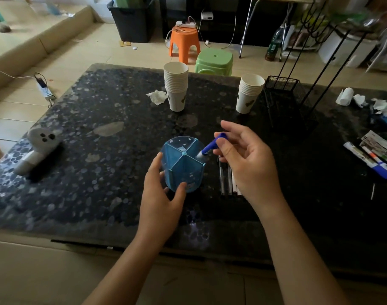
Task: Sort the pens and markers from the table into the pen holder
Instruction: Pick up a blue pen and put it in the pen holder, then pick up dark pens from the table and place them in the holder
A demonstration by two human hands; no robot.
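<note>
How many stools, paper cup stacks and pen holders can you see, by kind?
Stools: 2, orange stool and green stool
Paper cup stacks: 2, left stack and right stack
Pen holders: 1, blue pen holder
Total: 5

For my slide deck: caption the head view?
Left hand steadies the blue pen holder while right hand lowers a blue-capped marker into it.

1 head-worn wide-angle view looks forward and steeply down onto the table [82, 119] from its near edge, close above it; stools [183, 44] and floor show beyond the table's far edge.
</note>
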